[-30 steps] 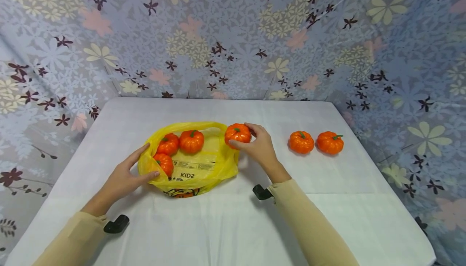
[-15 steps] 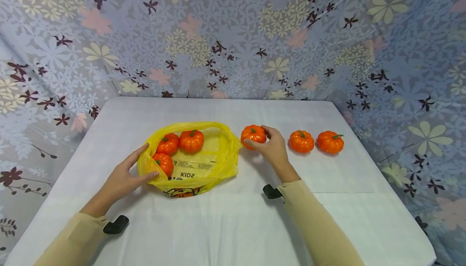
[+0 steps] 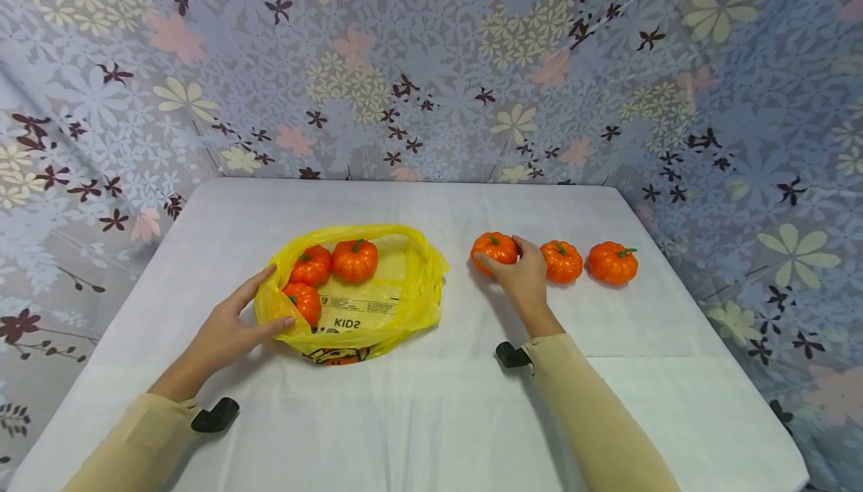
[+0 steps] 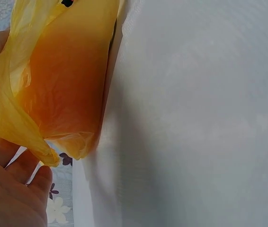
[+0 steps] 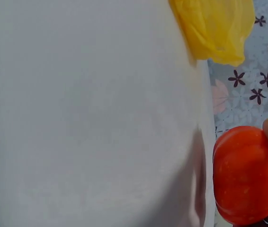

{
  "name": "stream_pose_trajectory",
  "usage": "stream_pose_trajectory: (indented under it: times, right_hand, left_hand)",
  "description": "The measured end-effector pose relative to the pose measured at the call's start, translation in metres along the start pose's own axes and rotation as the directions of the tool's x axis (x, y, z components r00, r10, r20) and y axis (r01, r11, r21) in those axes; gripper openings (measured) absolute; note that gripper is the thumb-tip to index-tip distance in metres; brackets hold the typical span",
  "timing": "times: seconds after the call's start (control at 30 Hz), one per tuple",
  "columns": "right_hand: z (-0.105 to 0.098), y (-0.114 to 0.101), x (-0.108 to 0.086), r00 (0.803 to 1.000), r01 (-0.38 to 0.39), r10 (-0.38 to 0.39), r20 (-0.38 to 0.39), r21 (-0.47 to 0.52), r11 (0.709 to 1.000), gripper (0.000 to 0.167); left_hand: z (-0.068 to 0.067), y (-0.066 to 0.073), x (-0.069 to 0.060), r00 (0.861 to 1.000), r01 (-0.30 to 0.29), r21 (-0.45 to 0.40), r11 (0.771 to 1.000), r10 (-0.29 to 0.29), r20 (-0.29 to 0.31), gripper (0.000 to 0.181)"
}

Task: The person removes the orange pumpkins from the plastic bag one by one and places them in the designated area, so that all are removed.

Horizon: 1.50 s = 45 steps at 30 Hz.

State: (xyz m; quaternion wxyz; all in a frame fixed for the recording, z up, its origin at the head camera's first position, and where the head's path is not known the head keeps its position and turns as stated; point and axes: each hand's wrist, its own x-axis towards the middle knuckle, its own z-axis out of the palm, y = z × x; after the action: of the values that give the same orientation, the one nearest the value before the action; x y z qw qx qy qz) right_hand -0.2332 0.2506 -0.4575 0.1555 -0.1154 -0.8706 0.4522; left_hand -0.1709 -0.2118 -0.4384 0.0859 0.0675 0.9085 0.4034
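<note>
My right hand [image 3: 524,275] pinches a small shiny orange toy pumpkin [image 3: 494,251] between thumb and fingers. In the right wrist view, this pumpkin [image 5: 246,175] shows large at the lower right, its green stem partly cut off. At the left of the table lies a yellow plastic bag [image 3: 421,312], its mouth spread wide. Inside it, near its left side, are three more toy pumpkins [image 3: 355,260]. The left hand [image 3: 225,335] holds the bag's left edge, thumb and fingers around it. The left wrist view shows yellow film [image 4: 6,109] against those fingers [image 4: 22,168].
Two more toy pumpkins, a nearer one [image 3: 562,262] and a farther one [image 3: 612,263], sit to the right of my right hand. A white cloth covers the table [image 3: 404,417]. Flowered fabric [image 3: 431,65] hangs behind it and along both sides.
My right hand has moved right with the pumpkin, from the bag's right rim to a spot close to the two other pumpkins. The left hand and the bag have stayed nearly still.
</note>
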Motion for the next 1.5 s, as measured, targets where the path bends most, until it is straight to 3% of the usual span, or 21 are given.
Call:
stream_pose_trajectory:
  times: [0.33,0.77,0.9,1.13,1.37,1.5]
  right_hand:
    - [0.001,0.006,-0.002,1.000,0.000,-0.001,-0.023,-0.023,1.000,0.083]
    - [0.005,0.008,0.000,0.998,-0.061,0.061,0.003,-0.066,0.996,0.092]
    - [0.004,0.000,-0.003,0.999,-0.006,0.003,-0.032,-0.108,0.994,0.093]
    - [0.001,-0.029,-0.006,0.979,0.173,-0.176,-0.103,-0.032,0.984,0.096]
    - [0.012,-0.051,-0.012,0.967,0.252,-0.251,-0.034,0.017,0.968,0.095]
    - [0.019,-0.059,-0.015,0.970,0.244,-0.244,-0.002,0.071,0.967,0.095]
  left_hand:
    - [0.000,0.000,0.000,1.000,0.003,-0.005,1.000,-0.003,0.000,0.102]
    - [0.000,0.000,0.002,1.000,0.008,-0.009,1.000,-0.008,0.003,0.102]
    - [0.000,0.001,0.002,1.000,0.000,-0.012,1.000,0.000,0.000,0.102]
    - [0.001,0.004,0.004,1.000,-0.012,-0.016,1.000,0.012,-0.007,0.101]
    - [0.001,0.003,0.001,1.000,0.010,-0.015,1.000,-0.010,-0.002,0.102]
    - [0.001,0.002,0.001,1.000,0.010,-0.015,1.000,-0.010,-0.002,0.102]
